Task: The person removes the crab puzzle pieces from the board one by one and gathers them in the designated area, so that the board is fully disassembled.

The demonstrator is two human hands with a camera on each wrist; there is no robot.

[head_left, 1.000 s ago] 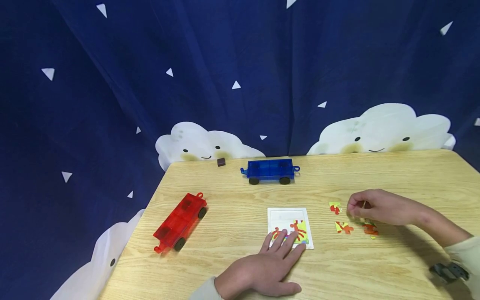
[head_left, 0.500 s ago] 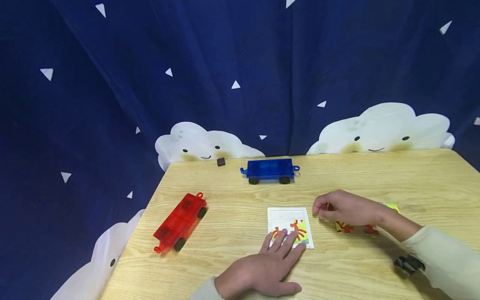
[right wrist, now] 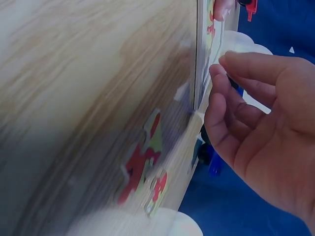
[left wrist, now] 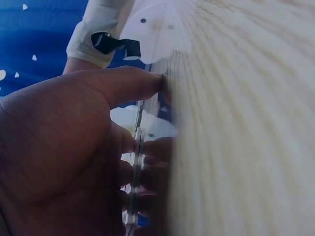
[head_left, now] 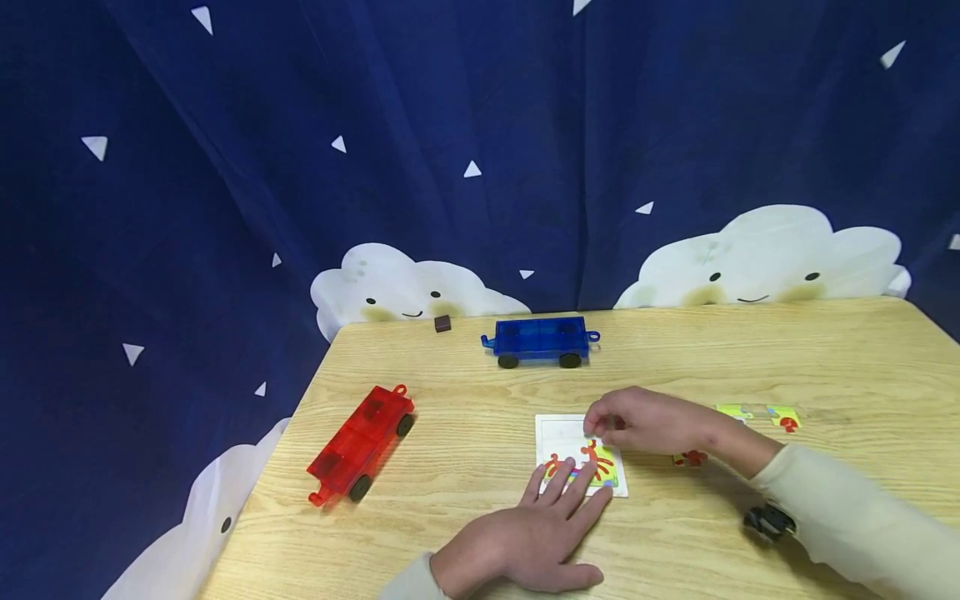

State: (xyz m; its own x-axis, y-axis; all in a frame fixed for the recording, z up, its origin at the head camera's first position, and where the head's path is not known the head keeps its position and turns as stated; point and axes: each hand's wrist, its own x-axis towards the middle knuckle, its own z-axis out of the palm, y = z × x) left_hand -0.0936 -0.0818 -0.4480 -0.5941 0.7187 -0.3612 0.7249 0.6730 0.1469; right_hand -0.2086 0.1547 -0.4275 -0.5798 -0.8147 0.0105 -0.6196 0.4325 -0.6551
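Observation:
My left hand [head_left: 540, 533] rests palm down with spread fingers on the near edge of a white puzzle tray [head_left: 551, 427], steadying nothing else. Inside the tray lie yellow pieces with a red crab-like picture [head_left: 604, 468] along its near part, partly under the fingers. Over the tray's right rim, my right hand [head_left: 651, 418] has thumb and fingertips drawn together. It seems to pinch a puzzle piece, which the fingers hide. In the right wrist view the same hand [right wrist: 266, 108] is close beside the tray's edge. Loose red and yellow puzzle pieces [right wrist: 147, 160] lie behind it.
More loose pieces [head_left: 785, 418] lie right of the tray, some hidden by the right arm. A blue toy wagon [head_left: 540, 340] stands behind the tray. A red toy wagon [head_left: 362, 446] is at the left, and a small dark block [head_left: 442, 323] sits on the back edge.
My right hand has moved left from the loose pieces to the tray's right rim, fingertips kept together. Left hand, tray and wagons have stayed in place.

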